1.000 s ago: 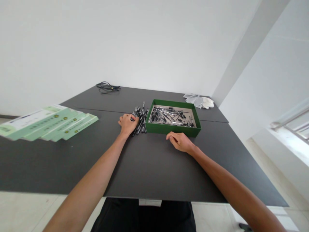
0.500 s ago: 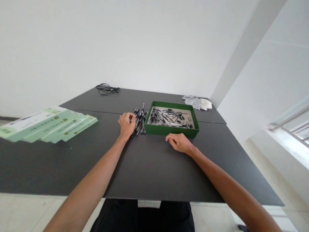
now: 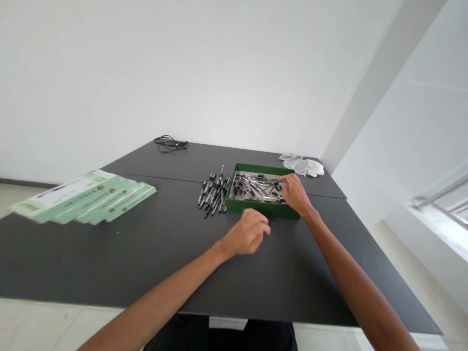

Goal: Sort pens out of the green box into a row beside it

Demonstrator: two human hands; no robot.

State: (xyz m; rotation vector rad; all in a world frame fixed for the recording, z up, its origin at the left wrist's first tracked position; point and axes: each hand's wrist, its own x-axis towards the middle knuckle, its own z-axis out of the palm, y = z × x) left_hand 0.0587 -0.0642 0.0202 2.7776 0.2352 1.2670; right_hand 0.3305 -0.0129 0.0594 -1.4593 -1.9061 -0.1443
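A green open box (image 3: 252,206) with a beige floor stands on the dark table (image 3: 153,258), and it holds many loose black-and-silver pens (image 3: 256,187). To its left lies a pile of similar pens (image 3: 212,195) on the bare tabletop. My right hand (image 3: 295,194) reaches over the box's right corner, with its fingertips above the pens inside. Whether those fingers pinch a pen is hard to tell. My left hand (image 3: 248,233) hovers just in front of the box, slightly blurred, with curled fingers hiding anything in them.
A fanned row of green-and-white printed cartons (image 3: 84,200) lies at the table's left. White gloves (image 3: 302,165) sit behind the box, and a coiled black cable (image 3: 170,143) lies at the far edge. A seam crosses the tabletop.
My left hand has left the pen pile and moved right to the box's front. My right hand has moved from the front of the box to over its right corner.
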